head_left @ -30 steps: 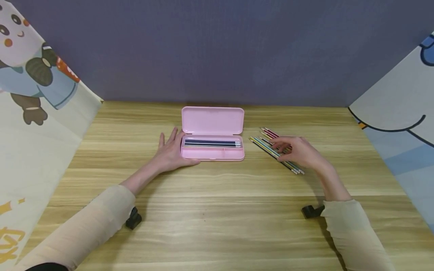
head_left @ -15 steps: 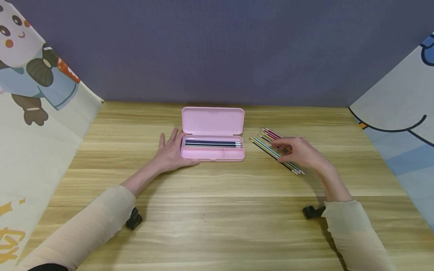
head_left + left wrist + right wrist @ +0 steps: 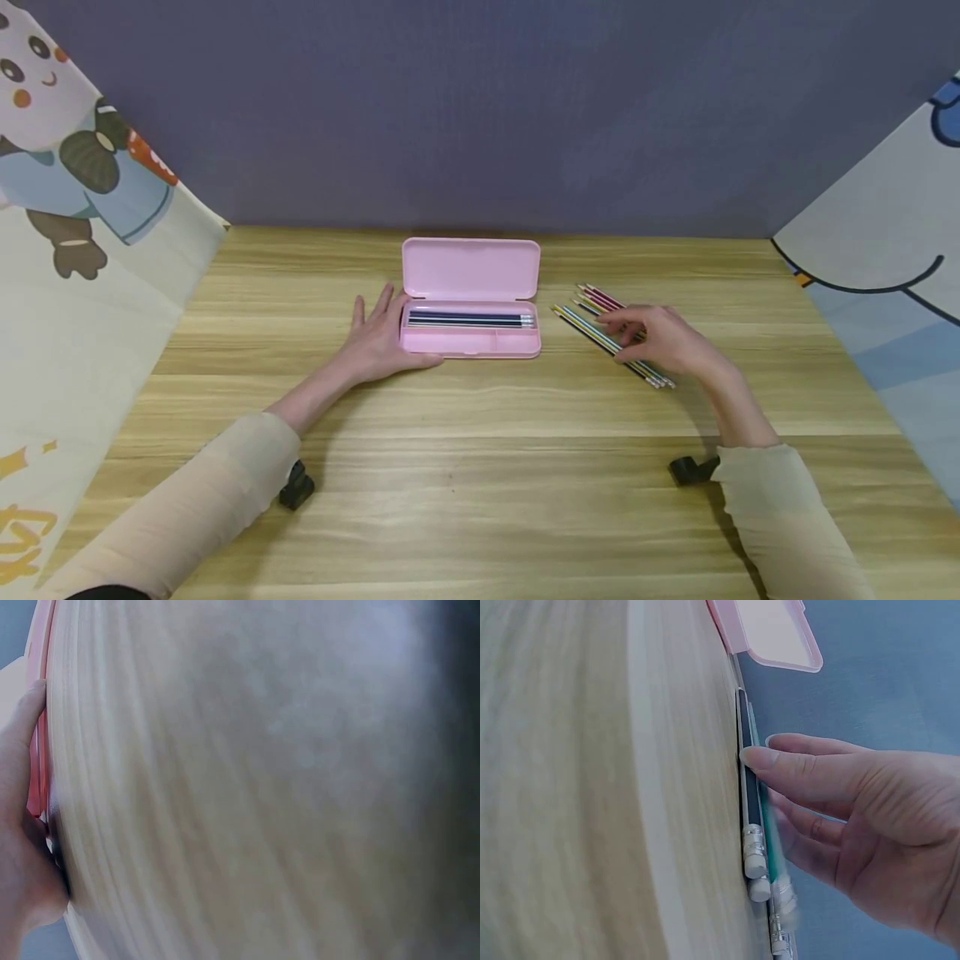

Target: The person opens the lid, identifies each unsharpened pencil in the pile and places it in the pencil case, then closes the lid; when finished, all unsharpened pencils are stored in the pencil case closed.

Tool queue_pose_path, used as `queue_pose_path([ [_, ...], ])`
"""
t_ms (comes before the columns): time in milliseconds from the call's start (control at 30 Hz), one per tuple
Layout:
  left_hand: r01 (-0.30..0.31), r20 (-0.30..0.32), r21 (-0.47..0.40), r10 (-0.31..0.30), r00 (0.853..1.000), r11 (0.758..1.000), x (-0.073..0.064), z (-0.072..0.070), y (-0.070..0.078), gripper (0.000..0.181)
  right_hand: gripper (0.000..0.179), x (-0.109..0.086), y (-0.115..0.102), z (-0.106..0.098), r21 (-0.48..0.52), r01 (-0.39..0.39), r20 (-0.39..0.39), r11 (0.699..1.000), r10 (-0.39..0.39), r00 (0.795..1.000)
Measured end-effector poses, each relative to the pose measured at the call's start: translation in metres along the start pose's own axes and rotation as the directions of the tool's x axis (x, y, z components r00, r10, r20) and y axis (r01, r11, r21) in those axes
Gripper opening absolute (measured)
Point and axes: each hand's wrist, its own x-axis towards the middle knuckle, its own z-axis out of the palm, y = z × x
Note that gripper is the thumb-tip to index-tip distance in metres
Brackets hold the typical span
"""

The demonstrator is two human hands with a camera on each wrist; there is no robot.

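Note:
A pink pencil case (image 3: 457, 342) lies with its lid up, several dark pencils (image 3: 468, 319) side by side in its rear compartment. My left hand (image 3: 375, 340) rests spread at the case's left end, its straight thumb along the front edge. To the right, several striped pencils (image 3: 588, 332) lie slanted on the table. Over them is my right hand (image 3: 663, 337), pinching at the bundle. In the right wrist view the thumb presses by a black pencil (image 3: 750, 795), fingers curled behind. A green pencil (image 3: 771, 832) there is blurred and tilted.
Dark red pencils (image 3: 602, 295) lie just behind the slanted bundle, partly under the right hand. The wooden table (image 3: 480, 483) ends at a dark blue panel (image 3: 480, 117) at the back. Printed cartoon panels stand left and right.
The right hand's fingertips shift slightly among the pencils, which move a little. The left hand and the case stay in place.

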Motion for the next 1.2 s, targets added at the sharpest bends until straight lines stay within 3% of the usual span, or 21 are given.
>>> queue_pose_path([
  [533, -0.003, -0.002, 0.0, 0.003, 1.0, 1.0, 0.0, 0.001, -0.001, 0.111, 0.054, -0.001, 0.004, -0.001, 0.074, -0.012, 0.024, 0.997, 0.011, 1.0],
  [1200, -0.002, -0.003, 0.005, 0.002, 1.0, 1.0, 0.001, 0.0, -0.001, 0.109, 0.044, -0.007, -0.003, -0.013, 0.144, 0.005, -0.064, 0.99, 0.004, 0.998],
])
